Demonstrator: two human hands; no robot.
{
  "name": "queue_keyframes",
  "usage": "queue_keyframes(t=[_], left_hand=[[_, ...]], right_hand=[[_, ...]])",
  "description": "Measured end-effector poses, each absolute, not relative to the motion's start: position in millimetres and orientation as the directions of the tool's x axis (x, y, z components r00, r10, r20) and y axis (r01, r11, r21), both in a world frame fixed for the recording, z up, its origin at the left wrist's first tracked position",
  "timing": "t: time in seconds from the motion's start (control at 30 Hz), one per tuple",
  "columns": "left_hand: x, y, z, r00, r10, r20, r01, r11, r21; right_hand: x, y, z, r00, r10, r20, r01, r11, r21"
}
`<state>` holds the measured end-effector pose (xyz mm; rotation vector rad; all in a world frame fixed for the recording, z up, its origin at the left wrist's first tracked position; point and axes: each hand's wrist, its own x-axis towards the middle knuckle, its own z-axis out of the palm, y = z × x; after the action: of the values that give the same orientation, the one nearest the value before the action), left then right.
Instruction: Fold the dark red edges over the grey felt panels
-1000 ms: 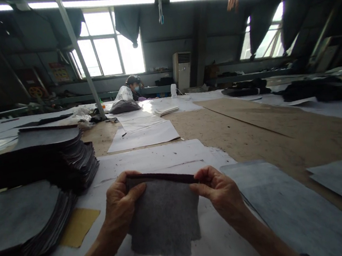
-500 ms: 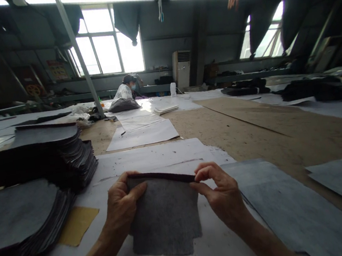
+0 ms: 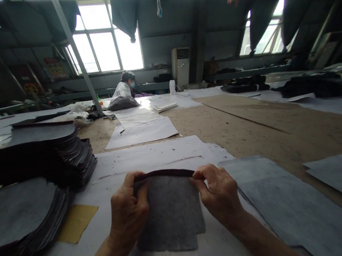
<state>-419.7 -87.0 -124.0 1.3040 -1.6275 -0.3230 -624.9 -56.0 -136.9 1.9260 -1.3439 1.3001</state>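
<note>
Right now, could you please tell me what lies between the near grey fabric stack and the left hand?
The head view shows a flat, four-cornered yellow sheet lying there, on smooth white paper.

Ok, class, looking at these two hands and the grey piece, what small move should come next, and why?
Probably ease the left hand and right hand slightly apart: both pinch the grey piece along its dark top edge, which bows upward between them, so gentle tension would likely straighten it.
</note>
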Motion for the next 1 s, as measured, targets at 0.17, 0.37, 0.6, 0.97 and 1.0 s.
queue_keyframes(t=[0.17, 0.37, 0.6, 0.97, 1.0], left_hand=[[-420.4, -84.6, -123.5, 0.092, -0.861, 0.500, -0.533, 0.382, 0.755], [-418.9, -89.4, -122.8, 0.129, -0.897, 0.423, -0.500, 0.310, 0.809], [-419.5, -90.4, -122.1, 0.168, -0.903, 0.396, -0.495, 0.270, 0.826], [-421.3, -96.2, -132.1, 0.067, -0.995, 0.069, -0.224, 0.052, 0.973], [-421.3, -96.6, -133.9, 0.041, -0.999, 0.031, -0.165, 0.023, 0.986]], right_hand=[[-626.9, -61.0, -144.8, 0.019, -0.550, 0.835, -0.893, -0.385, -0.233], [-626.2, -61.2, -143.9, -0.149, -0.743, 0.653, -0.729, -0.364, -0.580], [-629.6, -63.0, -144.0, 0.045, -0.736, 0.675, -0.710, -0.499, -0.496], [-629.9, -58.8, -139.2, 0.082, -0.439, 0.895, -0.891, -0.434, -0.131], [-630.0, -58.9, -139.4, 0.074, -0.439, 0.895, -0.889, -0.436, -0.141]])
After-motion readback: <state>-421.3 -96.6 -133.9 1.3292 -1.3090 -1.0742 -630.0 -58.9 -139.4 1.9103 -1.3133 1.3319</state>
